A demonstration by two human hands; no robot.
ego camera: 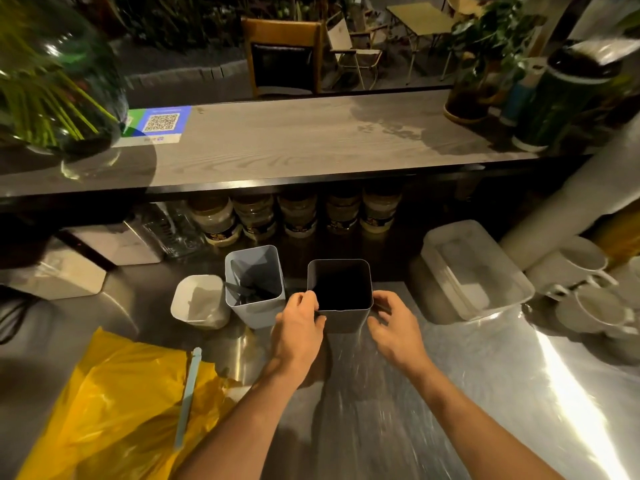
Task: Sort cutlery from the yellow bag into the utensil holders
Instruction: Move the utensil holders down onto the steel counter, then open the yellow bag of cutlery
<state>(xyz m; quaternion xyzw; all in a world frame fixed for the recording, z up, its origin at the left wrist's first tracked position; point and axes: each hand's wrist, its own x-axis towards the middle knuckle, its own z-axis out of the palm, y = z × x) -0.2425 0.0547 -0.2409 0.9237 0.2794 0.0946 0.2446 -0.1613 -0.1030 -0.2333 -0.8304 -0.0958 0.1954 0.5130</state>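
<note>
A dark square utensil holder stands upright on the steel counter, its inside too dark to read. My left hand grips its left near corner, fingers curled over the rim. My right hand touches its right side with bent fingers. To the left stands a light blue-grey holder with dark cutlery inside, and beside that a smaller white holder. The yellow bag lies crumpled at the near left, with a pale blue utensil lying on it.
A white tub sits right of the holders, white cups beyond it at the far right. Jars line the dark shelf behind, under a wooden bar top. A white box stands at the left.
</note>
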